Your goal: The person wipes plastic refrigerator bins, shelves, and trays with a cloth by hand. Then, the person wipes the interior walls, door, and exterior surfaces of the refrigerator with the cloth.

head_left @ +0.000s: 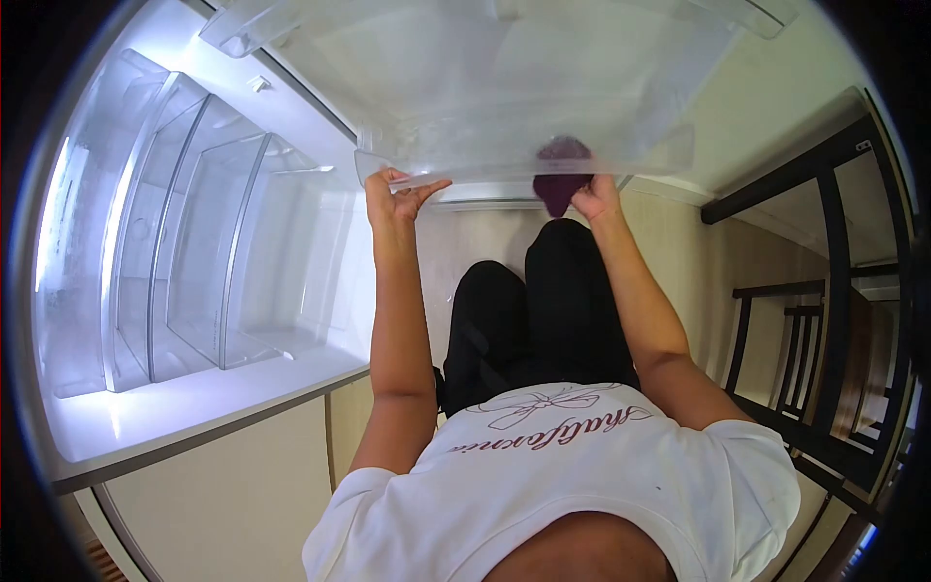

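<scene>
A clear plastic fridge door bin [465, 160] spans the upper middle of the head view. My left hand [396, 199] grips its left end, with the fingers at the lower edge and the thumb stretched out to the right along it. Toward the bin's right side, my right hand [596, 197] is closed on a dark purple cloth [561, 184]. Part of the cloth shows blurred through the clear plastic, and its lower end hangs beneath the bin. Some fingers of my right hand are hidden by the cloth.
On the left stands the lit fridge interior with clear glass shelves [208, 233]. Another clear bin [238, 34] sits higher on the door. Black-framed furniture [834, 281] stands at the right. My bent knees [533, 291] are below the bin, over a light floor.
</scene>
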Demonstrator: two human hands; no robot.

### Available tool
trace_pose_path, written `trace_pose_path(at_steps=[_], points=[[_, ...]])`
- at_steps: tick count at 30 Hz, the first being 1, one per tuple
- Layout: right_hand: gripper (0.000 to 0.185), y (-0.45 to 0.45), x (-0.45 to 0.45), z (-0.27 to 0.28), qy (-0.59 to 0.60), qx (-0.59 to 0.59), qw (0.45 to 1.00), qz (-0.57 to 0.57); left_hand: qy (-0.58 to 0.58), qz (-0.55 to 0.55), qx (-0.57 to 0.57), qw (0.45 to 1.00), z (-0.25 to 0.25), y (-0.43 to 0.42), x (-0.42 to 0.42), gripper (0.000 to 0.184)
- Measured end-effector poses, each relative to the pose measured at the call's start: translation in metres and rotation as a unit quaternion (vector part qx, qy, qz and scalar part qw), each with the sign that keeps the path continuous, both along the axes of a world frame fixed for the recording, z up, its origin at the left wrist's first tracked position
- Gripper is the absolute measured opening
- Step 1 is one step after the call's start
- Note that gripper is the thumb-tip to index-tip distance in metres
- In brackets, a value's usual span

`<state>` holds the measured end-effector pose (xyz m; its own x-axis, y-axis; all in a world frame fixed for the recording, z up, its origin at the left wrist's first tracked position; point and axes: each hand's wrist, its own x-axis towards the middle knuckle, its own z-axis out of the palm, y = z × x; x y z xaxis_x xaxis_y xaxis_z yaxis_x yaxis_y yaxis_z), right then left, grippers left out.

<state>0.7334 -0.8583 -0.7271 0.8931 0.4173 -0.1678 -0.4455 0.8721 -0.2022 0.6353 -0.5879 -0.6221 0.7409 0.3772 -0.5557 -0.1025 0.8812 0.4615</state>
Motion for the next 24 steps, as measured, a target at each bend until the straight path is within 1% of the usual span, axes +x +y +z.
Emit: trace_pose_path(at_steps=[1,2,3,4,5,6,7,8,9,10,12,13,14,15,16,17,18,19,20,21,22,23,24], points=[[0.032,0.009,-0.013,0.0,0.073,-0.043,0.996,-0.002,-0.014,0.009,0.059,0.998,-0.001,-0.001,-0.012,0.083],[0.031,0.016,-0.021,-0.004,0.106,-0.052,0.993,-0.019,-0.01,0.013,0.059,0.998,-0.008,0.002,-0.022,0.083],[0.03,0.018,-0.032,-0.005,0.122,-0.089,0.988,-0.022,-0.024,0.015,0.087,0.996,-0.017,0.004,-0.033,0.086],[0.029,0.02,-0.039,-0.012,0.111,-0.068,0.991,-0.018,-0.04,0.017,0.116,0.992,-0.024,0.008,-0.042,0.09],[0.029,0.02,-0.046,-0.015,0.099,-0.047,0.994,-0.013,-0.036,0.021,0.115,0.992,-0.028,0.009,-0.053,0.09],[0.034,0.017,-0.05,-0.017,0.06,0.046,0.997,0.03,-0.061,0.028,0.12,0.991,-0.032,0.009,-0.064,0.089],[0.034,0.016,-0.054,-0.019,0.064,0.045,0.996,0.032,-0.086,0.034,0.124,0.988,-0.036,0.01,-0.075,0.089],[0.032,0.017,-0.06,0.002,0.115,-0.045,0.992,0.003,-0.082,0.035,0.123,0.988,-0.037,0.011,-0.085,0.089],[0.031,0.017,-0.063,0.011,0.164,-0.135,0.977,-0.026,-0.096,0.053,0.127,0.986,-0.037,0.013,-0.094,0.088],[0.031,0.015,-0.065,0.01,0.166,-0.137,0.976,-0.026,-0.111,0.071,0.132,0.983,-0.036,0.014,-0.102,0.086],[0.035,0.003,-0.059,-0.004,0.121,-0.125,0.983,-0.056,-0.109,0.087,0.149,0.979,-0.029,0.016,-0.115,0.085],[0.035,-0.005,-0.057,-0.014,0.123,-0.125,0.983,-0.053,-0.109,0.104,0.168,0.974,-0.024,0.018,-0.12,0.083],[0.037,-0.014,-0.054,-0.031,0.066,-0.175,0.981,-0.051,-0.097,0.112,0.199,0.969,-0.023,0.022,-0.124,0.075],[0.04,-0.007,-0.062,-0.008,0.007,-0.223,0.973,-0.05,-0.096,0.116,0.201,0.968,-0.018,0.023,-0.128,0.075],[0.037,-0.007,-0.07,0.02,0.144,-0.175,0.969,-0.101,-0.101,0.133,0.223,0.96,-0.013,0.025,-0.132,0.069],[0.037,-0.01,-0.066,0.007,0.144,-0.174,0.969,-0.097,-0.106,0.151,0.245,0.952,-0.006,0.027,-0.135,0.063],[0.036,-0.02,-0.056,-0.023,0.069,-0.121,0.99,-0.033,-0.097,0.174,0.273,0.941,0.0,0.028,-0.137,0.051],[0.034,-0.026,-0.045,-0.05,-0.008,-0.066,0.997,0.031,-0.097,0.177,0.274,0.94,0.007,0.03,-0.14,0.051],[0.037,-0.025,-0.036,-0.067,0.043,-0.071,0.996,0.024,-0.114,0.193,0.309,0.924,0.017,0.033,-0.144,0.05],[0.037,-0.017,-0.042,-0.053,0.042,-0.07,0.996,0.026,-0.131,0.208,0.344,0.906,0.028,0.034,-0.147,0.048],[0.038,-0.011,-0.049,-0.038,0.119,-0.101,0.988,-0.014,-0.125,0.228,0.386,0.885,0.038,0.034,-0.151,0.046],[0.04,-0.008,-0.054,-0.027,0.196,-0.132,0.97,-0.056,-0.127,0.226,0.385,0.886,0.049,0.033,-0.154,0.046],[0.043,-0.009,-0.054,-0.028,0.2,-0.151,0.965,-0.075,-0.12,0.261,0.436,0.853,0.06,0.032,-0.157,0.045]])
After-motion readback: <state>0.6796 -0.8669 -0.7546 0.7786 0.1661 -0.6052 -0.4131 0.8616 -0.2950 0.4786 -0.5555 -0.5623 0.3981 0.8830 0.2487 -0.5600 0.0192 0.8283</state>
